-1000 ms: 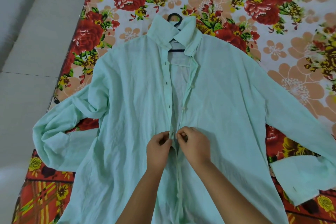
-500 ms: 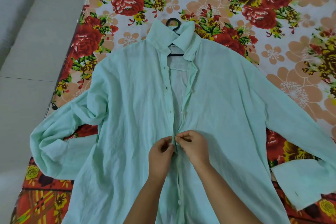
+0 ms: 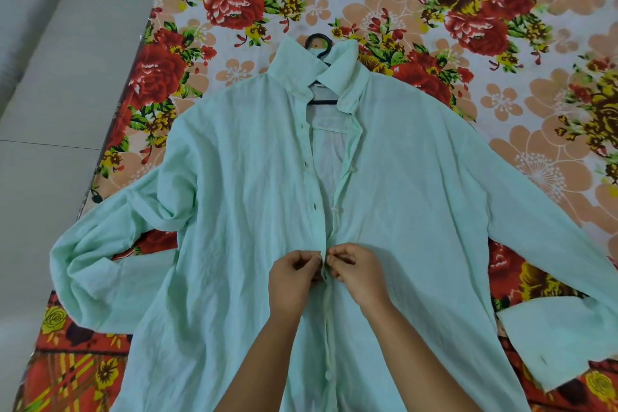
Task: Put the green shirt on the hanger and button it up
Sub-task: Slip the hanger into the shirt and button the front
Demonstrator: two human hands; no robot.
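Far left, pale floor tiles (image 3: 50, 104) run beside the floral bedsheet (image 3: 418, 10). On the sheet we find the green shirt (image 3: 234, 211) lying flat, front up, its sleeve (image 3: 110, 254) on that side doubled back on itself. A black hanger (image 3: 319, 43) sits inside the collar, with the hook poking out above and the bar showing in the open neck.

At the shirt's mid-front we note the left hand (image 3: 292, 278), fingers curled, pinching the buttonhole edge of the placket. Just across the seam, the right hand (image 3: 359, 273) pinches the button edge. We cannot make out what lies between the fingertips.

Above the hands the front gapes, with buttons (image 3: 334, 210) unfastened. Below them the edges lie together.

Far right, the other cuff (image 3: 551, 338) rests on the sheet.
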